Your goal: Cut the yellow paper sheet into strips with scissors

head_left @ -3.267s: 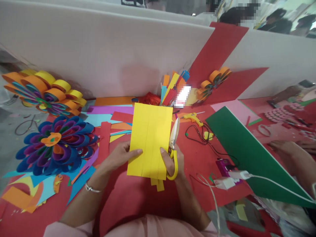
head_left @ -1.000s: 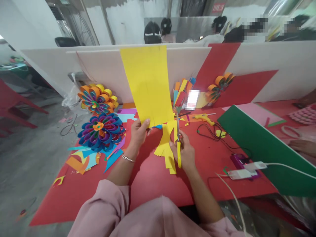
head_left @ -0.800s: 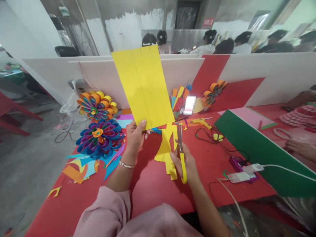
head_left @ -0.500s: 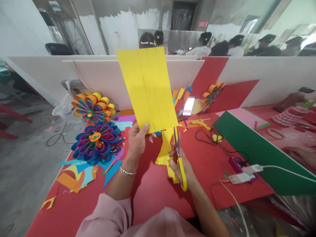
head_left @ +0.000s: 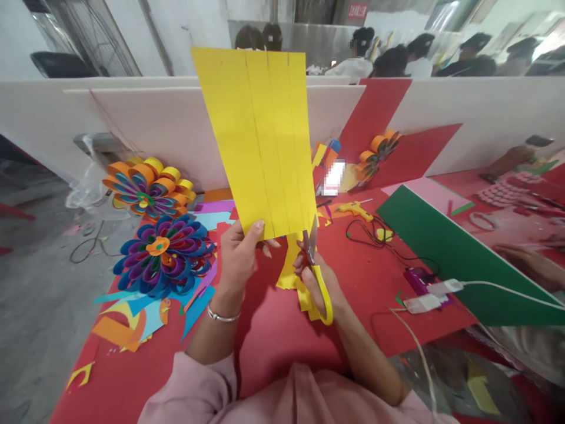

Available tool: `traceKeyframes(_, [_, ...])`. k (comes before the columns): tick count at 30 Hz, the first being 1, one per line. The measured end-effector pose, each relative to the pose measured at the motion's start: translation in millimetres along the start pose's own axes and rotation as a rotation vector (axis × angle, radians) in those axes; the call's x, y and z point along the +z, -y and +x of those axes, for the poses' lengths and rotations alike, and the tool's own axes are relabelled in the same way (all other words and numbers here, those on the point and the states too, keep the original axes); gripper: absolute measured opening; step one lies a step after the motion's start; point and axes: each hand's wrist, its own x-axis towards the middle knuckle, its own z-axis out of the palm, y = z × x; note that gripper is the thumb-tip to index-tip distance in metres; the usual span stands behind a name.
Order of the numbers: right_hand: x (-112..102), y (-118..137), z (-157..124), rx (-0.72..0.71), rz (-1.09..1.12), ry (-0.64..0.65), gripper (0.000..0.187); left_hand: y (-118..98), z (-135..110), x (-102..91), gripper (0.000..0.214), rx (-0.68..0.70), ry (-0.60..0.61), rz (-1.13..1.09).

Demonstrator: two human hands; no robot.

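The lined yellow sheet (head_left: 247, 141) looks largely uncut, the left hand (head_left: 237, 259) pinching its bottom edge, the right hand (head_left: 336, 287) gripping scissors (head_left: 324, 291) near its lower corner; cut yellow strips (head_left: 289, 265) lie below it.

Matt paper sheet (head_left: 260, 147), metal blades (head_left: 313, 238)

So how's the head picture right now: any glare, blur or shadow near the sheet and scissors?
Head view: yellow sheet well lit, dark lines readable; scissors discernible; soft shadow on the red table beside the left hand; white patch right of the sheet pixelated; floor at left and co-worker's arm at right blurred.
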Motion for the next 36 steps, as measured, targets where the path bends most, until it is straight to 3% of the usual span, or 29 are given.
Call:
traceKeyframes(10, [0, 2, 14, 0.049, 0.141, 0.098, 0.052, 6, 5, -3.2, 0.024, -0.003, -0.018, 0.025])
traceKeyframes(14, [2, 1, 15, 0.054, 0.152, 0.103, 0.055, 7, 6, -5.6, 0.024, -0.002, -0.017, 0.03])
traceKeyframes(20, [2, 4, 15, 0.075, 0.139, 0.11, 0.038, 7, 6, -6.7, 0.025, -0.006, 0.0, 0.063])
traceKeyframes(29, [2, 5, 15, 0.069, 0.145, 0.11, 0.035, 7, 6, -7.8, 0.027, -0.011, -0.011, 0.057])
traceKeyframes(36, [2, 4, 18, 0.043, 0.133, 0.111, 0.044, 7, 7, -6.0, 0.028, -0.004, -0.012, 0.059])
